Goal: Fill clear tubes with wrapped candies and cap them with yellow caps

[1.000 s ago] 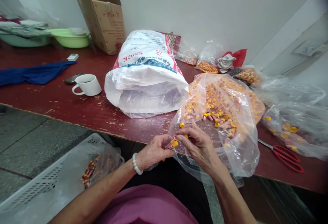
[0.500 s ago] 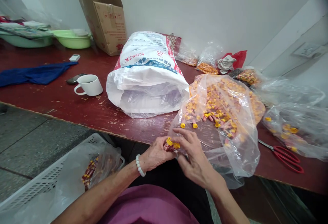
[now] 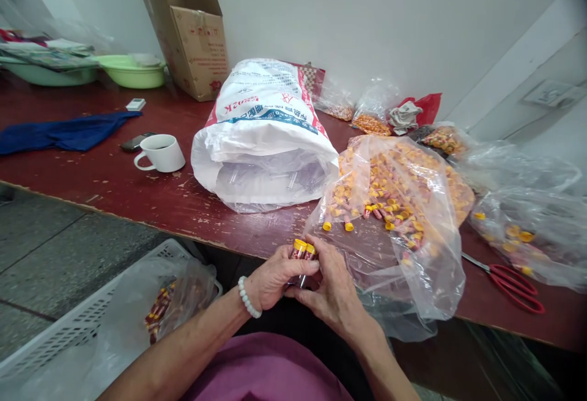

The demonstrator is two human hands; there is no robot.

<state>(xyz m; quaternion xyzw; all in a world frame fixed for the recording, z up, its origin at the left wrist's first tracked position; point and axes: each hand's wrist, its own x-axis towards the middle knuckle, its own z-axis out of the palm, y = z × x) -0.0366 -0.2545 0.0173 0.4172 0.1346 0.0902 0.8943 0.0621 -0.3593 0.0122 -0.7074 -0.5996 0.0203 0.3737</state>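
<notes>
Several small clear tubes [image 3: 299, 248] with yellow caps and dark red contents stand upright in a bunch between my hands, just off the table's front edge. My left hand [image 3: 270, 279], a pale bead bracelet at its wrist, is closed around them. From the other side my right hand [image 3: 334, 282] grips the same bunch, its thumb low and fingers high. The tubes' lower ends are partly hidden by my fingers. Beyond my right hand, a clear plastic bag [image 3: 431, 205] lies with many yellow-capped pieces [image 3: 389, 208] in and under it.
A white woven sack [image 3: 270, 98] gapes towards me, holding clear tubes. Left of it are a white mug [image 3: 166, 154], blue cloth [image 3: 68, 133] and carton [image 3: 202, 52]. Red-handled scissors [image 3: 513, 285] lie right. A white basket [image 3: 59, 337] with a bag of filled tubes [image 3: 160, 309] stands below left.
My right hand has closed in on the bunch, its fingers now against the tubes instead of spread above. The tubes have turned more upright, caps up.
</notes>
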